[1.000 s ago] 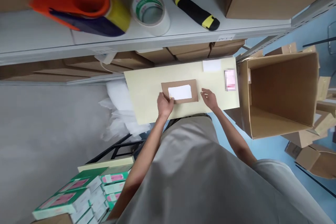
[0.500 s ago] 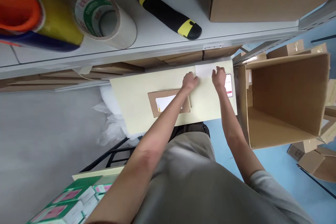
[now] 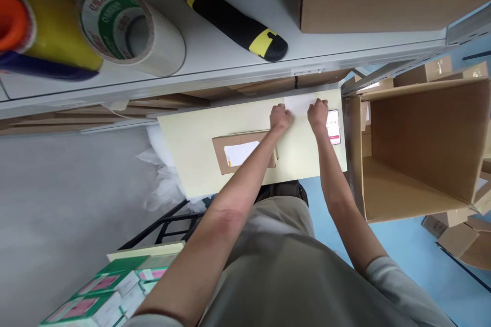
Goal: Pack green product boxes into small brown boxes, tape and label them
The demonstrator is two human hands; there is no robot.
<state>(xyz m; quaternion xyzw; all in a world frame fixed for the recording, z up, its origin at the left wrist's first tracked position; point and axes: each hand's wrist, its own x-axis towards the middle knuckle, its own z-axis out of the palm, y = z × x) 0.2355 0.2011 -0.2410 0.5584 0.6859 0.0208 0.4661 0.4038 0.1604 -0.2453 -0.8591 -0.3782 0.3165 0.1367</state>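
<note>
A white sheet of paper lies at the back of the cream tabletop. My left hand has its fingers curled in at the sheet's left edge, and my right hand is closed at its right edge. Both seem to pinch the paper, though the fingertips are partly hidden. Just right of my right hand is a phone with a lit screen. A flat cardboard box with a white label on top sits left of centre, partly covered by my left forearm.
Above the tabletop runs a grey shelf with a tape roll, a yellow roll and a black-yellow utility knife. A large open carton stands at the right. Green-and-white boxes are stacked at lower left.
My right hand has drawn its fingers in and shifted slightly left; my left hand has moved a little right and down along the paper's edge. The view has shifted slightly.
</note>
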